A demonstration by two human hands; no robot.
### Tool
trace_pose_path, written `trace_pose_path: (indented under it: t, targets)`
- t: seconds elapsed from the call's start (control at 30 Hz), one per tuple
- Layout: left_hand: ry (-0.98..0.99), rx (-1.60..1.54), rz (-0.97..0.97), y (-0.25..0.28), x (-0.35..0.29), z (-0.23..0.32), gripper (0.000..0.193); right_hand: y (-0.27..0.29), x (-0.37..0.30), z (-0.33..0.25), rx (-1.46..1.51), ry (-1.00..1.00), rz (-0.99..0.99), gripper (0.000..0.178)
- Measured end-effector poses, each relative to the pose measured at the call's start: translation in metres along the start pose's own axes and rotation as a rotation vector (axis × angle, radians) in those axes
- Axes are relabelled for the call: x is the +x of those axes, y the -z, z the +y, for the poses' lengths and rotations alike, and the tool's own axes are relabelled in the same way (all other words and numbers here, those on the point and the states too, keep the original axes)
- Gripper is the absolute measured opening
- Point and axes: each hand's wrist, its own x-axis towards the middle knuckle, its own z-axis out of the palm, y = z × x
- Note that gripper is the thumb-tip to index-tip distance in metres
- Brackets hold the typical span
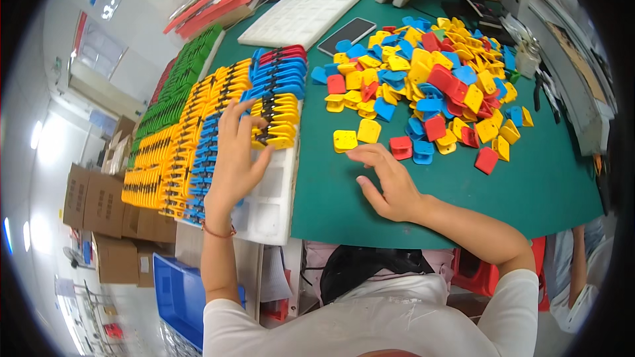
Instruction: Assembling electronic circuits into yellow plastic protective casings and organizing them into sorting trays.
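My left hand (238,152) reaches over a white tray (268,215) packed with rows of plastic clips. Its fingers are apart, the fingertips and thumb at the near end of a short row of yellow clips (281,119). Whether they press on the last clip is hard to see. Over the green mat, my right hand (391,188) is held with thumb and forefinger apart and nothing between them. Just beyond its fingertips lies a yellow clip (344,140), with another yellow clip (369,130) beside it. A red clip (401,147) rests just past the knuckles.
A heap of loose red, yellow and blue clips (430,73) covers the mat's (456,205) far right. Behind are a phone (346,36) and a white compartment tray (304,13). Green clips (175,82) fill the far left. A blue bin (178,304) stands below, near cardboard boxes (99,201).
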Motion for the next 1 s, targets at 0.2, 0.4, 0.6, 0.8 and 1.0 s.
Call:
trace_pose_path:
  t: [0.2, 0.4, 0.6, 0.8, 1.0]
  targets:
    - [-0.608, -1.313, 0.36, 0.071, -0.011, 0.08, 0.057, 0.012, 0.003, -0.013, -0.124, 0.076, -0.031, 0.041]
    - [-0.544, -1.205, 0.616, 0.09, -0.072, 0.093, 0.039, 0.014, -0.002, 0.002, -0.082, 0.033, -0.055, 0.04]
    - [-0.491, -0.958, 0.761, 0.127, -0.122, 0.113, 0.022, -0.002, -0.002, -0.009, -0.038, -0.003, -0.165, 0.037]
    - [-0.4, -0.635, 0.875, 0.154, -0.167, 0.166, 0.013, 0.009, -0.019, 0.006, -0.009, -0.106, -0.12, 0.038]
    - [-0.221, -0.207, 1.354, 0.14, -0.171, 0.191, 0.013, 0.02, -0.016, 0.062, -0.026, -0.022, -0.171, 0.033]
